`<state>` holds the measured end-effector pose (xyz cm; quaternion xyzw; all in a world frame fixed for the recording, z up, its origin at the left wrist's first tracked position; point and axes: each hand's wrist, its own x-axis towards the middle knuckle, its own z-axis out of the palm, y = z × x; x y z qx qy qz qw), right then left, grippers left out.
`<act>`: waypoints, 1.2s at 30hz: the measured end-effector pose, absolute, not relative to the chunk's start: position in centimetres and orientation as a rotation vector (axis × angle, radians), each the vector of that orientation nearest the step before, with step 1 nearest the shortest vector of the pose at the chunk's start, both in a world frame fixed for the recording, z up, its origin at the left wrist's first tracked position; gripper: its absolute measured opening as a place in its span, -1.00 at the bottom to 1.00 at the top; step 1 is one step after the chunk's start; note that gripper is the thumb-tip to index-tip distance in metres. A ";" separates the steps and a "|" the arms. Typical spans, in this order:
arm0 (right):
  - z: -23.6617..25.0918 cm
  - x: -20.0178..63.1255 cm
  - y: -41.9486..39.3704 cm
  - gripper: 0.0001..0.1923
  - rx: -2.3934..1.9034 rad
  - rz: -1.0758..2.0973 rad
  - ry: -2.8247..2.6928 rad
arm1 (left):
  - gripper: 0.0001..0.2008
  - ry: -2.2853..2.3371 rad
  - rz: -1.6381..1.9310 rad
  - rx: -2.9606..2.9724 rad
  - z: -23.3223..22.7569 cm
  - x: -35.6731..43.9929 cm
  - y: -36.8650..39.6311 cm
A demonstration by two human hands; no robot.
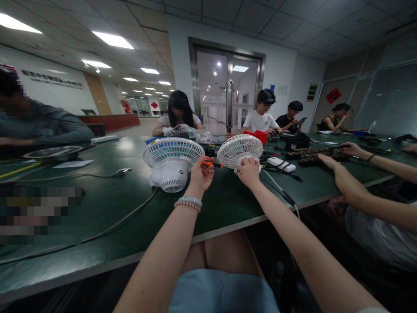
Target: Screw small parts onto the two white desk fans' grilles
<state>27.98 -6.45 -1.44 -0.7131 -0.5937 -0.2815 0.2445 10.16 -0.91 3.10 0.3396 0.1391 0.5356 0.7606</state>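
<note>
My left hand (202,173) is closed around an orange and black screwdriver (211,162), whose end points right towards the second fan. Left of that hand, a white fan (169,171) rests on the green table with its round grille tilted up and its motor housing facing me. My right hand (249,171) grips the back of another white fan (240,148), covering most of its housing. At the thumb side of this hand a small pale piece with a bluish end (235,170) shows; I cannot make out what it is.
A white box with a black cord (280,164) lies right of the second fan. Power cords (130,213) run across the green table (114,195). Co-workers sit around it, and a neighbour's hands (329,161) touch dark strips (309,155). A red bin (257,137) stands behind.
</note>
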 end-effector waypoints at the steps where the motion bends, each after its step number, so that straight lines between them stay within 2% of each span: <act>1: -1.5 28.0 -6.4 -0.80 -1.947 -0.768 -1.621 | -0.85 0.305 1.158 0.738 3.1 10.2 -0.9; 8: -1.6 28.1 -6.3 -0.80 -1.951 -0.794 -1.614 | -0.83 0.372 1.200 0.784 3.2 10.3 -0.5; 17: -1.7 28.0 -6.4 -0.79 -1.961 -0.789 -1.621 | -0.73 0.538 1.506 1.136 2.1 10.7 0.4; 23: -1.7 28.0 -6.6 -0.79 -1.962 -0.805 -1.622 | -0.79 0.426 1.368 1.015 2.4 10.6 -0.2; 30: -1.8 28.0 -6.5 -0.81 -1.947 -0.817 -1.610 | -0.76 0.298 1.125 0.873 3.1 10.1 -1.2; 36: -1.9 28.0 -6.4 -0.79 -1.966 -0.811 -1.601 | -0.77 0.193 1.075 0.741 3.2 10.1 -1.6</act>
